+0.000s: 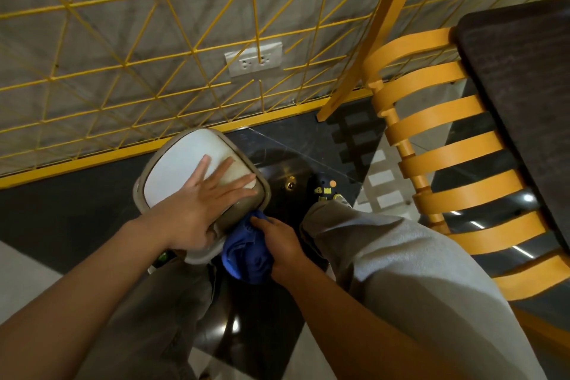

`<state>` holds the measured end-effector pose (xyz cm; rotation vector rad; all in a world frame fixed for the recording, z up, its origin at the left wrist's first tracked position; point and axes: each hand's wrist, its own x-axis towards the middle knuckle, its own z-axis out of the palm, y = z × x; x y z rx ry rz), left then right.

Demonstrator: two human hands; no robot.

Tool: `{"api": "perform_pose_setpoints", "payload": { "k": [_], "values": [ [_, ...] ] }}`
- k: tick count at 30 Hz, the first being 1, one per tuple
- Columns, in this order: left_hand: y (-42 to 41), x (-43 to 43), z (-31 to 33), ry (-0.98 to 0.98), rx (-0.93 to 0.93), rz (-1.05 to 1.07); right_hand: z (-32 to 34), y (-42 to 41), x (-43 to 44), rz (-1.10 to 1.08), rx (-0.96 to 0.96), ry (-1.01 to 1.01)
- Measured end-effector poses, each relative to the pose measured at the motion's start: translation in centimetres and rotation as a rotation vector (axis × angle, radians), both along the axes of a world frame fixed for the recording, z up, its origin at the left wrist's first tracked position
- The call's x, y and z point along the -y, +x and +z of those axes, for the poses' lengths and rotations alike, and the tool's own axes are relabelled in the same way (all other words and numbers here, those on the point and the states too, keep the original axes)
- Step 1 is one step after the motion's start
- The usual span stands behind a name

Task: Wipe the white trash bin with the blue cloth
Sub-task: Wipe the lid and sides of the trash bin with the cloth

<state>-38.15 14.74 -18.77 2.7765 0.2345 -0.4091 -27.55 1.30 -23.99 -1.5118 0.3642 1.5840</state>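
The white trash bin (185, 163) stands on the dark floor (77, 213). The left hand (197, 210) lies flat on the bin lid, grip spread. The right hand (277, 244) holds the blue cloth (246, 253) against the bin's near side, grip curled round it.

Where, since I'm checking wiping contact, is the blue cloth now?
Head view, lower centre: the blue cloth is bunched in the right hand against the near side of the white trash bin.

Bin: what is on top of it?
The left hand lies flat on the bin, fingers spread; the lid beneath it is hidden. The cloth is at the side.
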Motion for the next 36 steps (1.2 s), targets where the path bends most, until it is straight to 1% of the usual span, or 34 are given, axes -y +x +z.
{"api": "perform_pose_setpoints", "payload": {
  "k": [1, 3, 5, 6, 7, 8, 10, 11, 13, 15, 17, 19, 20, 21, 22, 24, 25, 26, 28, 30, 32, 36],
  "values": [
    [-0.2, 0.2, 0.0, -0.083, 0.02, 0.098, 0.2, -0.1, -0.1, 0.008, -0.011, 0.011],
    [-0.6, 1.5, -0.1, -0.159, 0.027, 0.399, 0.5, 0.0, -0.3, 0.045, 0.005, 0.01],
    [-0.7, 3.5, 0.1, -0.192, 0.064, 0.749, 0.4, 0.7, -0.4, 0.057, 0.082, -0.04],
    [-0.7, 4.4, 0.1, -0.205, 0.074, 0.89, 0.4, 1.3, -0.4, 0.052, 0.137, -0.07],
    [-0.7, 5.1, 0.2, -0.219, 0.055, 0.992, 0.5, 2.0, -0.5, 0.033, 0.196, -0.097],
    [-0.7, 5.7, 0.0, -0.216, 0.021, 1.046, 0.8, 2.8, -0.7, 0.007, 0.257, -0.107],
    [-0.7, 6.1, -0.6, -0.171, -0.018, 1.054, 1.9, 4.4, -1.7, -0.025, 0.367, -0.068],
    [-0.7, 6.0, -0.9, -0.148, -0.015, 1.031, 2.5, 5.0, -2.4, -0.022, 0.413, -0.017],
    [-0.7, 5.7, -1.8, -0.112, -0.004, 0.969, 4.0, 6.0, -4.2, 0.031, 0.5, 0.11],
    [-0.7, 5.8, -2.6, -0.098, -0.002, 0.941, 5.0, 6.0, -5.8, 0.137, 0.597, 0.256],
    [-0.9, 6.0, -3.2, -0.096, 0.002, 0.94, 5.4, 5.2, -6.8, 0.323, 0.728, 0.383],
    [-0.9, 6.0, -3.6, -0.084, -0.007, 0.936, 4.4, 3.8, -7.4, 0.617, 0.96, 0.47],
    [-0.9, 5.9, -3.6, -0.087, -0.009, 0.934, 3.7, 3.4, -7.6, 0.748, 1.083, 0.478],
    [-0.9, 5.8, -3.7, -0.093, -0.005, 0.935, 3.0, 3.2, -7.8, 0.817, 1.176, 0.459],
    [-0.9, 5.8, -3.8, -0.104, 0.006, 0.939, 2.8, 3.3, -8.1, 0.841, 1.213, 0.426],
    [-0.9, 5.8, -3.9, -0.134, 0.035, 0.944, 2.4, 3.8, -8.8, 0.813, 1.194, 0.428],
    [-0.9, 5.8, -3.9, -0.146, 0.049, 0.943, 2.1, 4.1, -9.2, 0.782, 1.147, 0.448],
    [-0.9, 5.9, -3.9, -0.155, 0.059, 0.942, 2.2, 4.4, -9.7, 0.772, 1.075, 0.441],
    [-1.0, 5.9, -3.9, -0.164, 0.069, 0.941, 2.4, 5.2, -10.7, 0.824, 0.919, 0.368],
    [-0.8, 5.9, -3.9, -0.15, 0.07, 0.947, 2.5, 5.8, -11.1, 0.865, 0.832, 0.316],
    [-0.6, 5.9, -3.8, -0.132, 0.064, 0.953, 2.9, 6.0, -10.9, 0.861, 0.822, 0.317],
    [-0.2, 5.9, -3.7, -0.105, 0.042, 0.966, 3.7, 5.4, -8.7, 0.823, 0.874, 0.381]
  ]
}}
